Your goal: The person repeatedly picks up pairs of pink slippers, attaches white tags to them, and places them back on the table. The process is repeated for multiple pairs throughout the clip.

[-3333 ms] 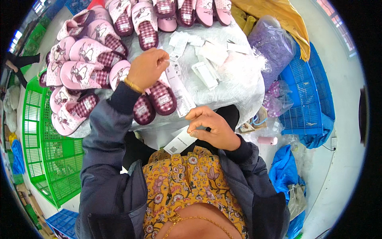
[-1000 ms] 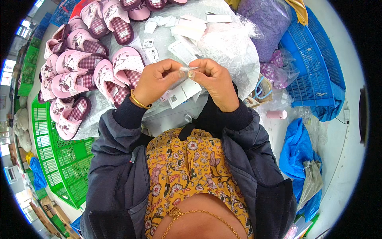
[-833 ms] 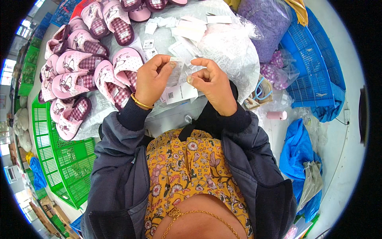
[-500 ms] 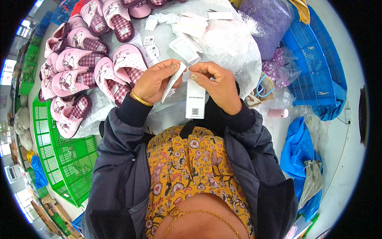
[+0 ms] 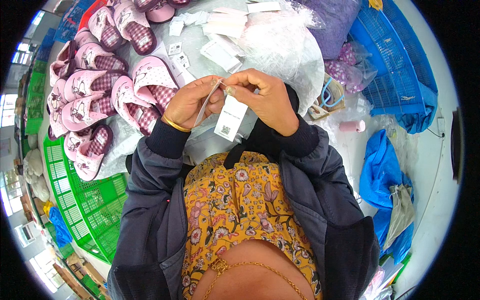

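Between the thumb and fingers of my right hand (image 5: 262, 97) hangs a white paper tag (image 5: 231, 118) with small print and a square code near its lower end. My left hand (image 5: 192, 103) pinches another pale tag (image 5: 206, 105), seen nearly edge-on. The fingertips of both hands meet at the tops of the tags; whatever is between them there is too small to make out. Left of my hands lie several pink slippers (image 5: 151, 80) with checked linings, heaped on the plastic-covered table (image 5: 200, 142).
Beyond my hands are stacks of white tags (image 5: 222, 54) and a crumpled clear plastic bag (image 5: 280, 37). A green crate (image 5: 95, 210) stands at the left. On the right are a blue basket (image 5: 387, 60), a small open box (image 5: 327, 100), a pink roll (image 5: 352, 126) and blue sheeting (image 5: 380, 175).
My right hand has moved left until its fingertips meet those of my left hand. The tag in it has swung to a slant, its lower end leftward.
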### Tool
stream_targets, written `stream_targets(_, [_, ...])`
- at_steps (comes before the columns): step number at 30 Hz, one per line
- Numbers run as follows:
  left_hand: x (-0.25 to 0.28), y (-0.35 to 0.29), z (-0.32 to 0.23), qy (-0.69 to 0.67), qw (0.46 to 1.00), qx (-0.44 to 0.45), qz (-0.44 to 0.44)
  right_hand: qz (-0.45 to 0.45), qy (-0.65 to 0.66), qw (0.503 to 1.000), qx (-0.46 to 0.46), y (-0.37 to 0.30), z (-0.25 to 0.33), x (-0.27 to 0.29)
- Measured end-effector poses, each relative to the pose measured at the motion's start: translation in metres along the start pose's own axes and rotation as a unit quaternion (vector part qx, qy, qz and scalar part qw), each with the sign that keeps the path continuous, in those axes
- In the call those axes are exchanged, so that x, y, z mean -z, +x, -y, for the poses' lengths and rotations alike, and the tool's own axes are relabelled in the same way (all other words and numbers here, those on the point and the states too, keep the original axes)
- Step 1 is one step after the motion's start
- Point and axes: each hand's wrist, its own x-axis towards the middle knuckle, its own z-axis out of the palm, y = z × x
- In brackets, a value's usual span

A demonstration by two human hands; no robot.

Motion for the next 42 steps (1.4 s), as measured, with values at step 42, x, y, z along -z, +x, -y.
stream_targets(42, [-0.025, 0.001, -0.036, 0.633, 0.747, -0.181, -0.087, 0.029, -0.012, 0.995, -0.094, -0.003, -0.012, 0.007])
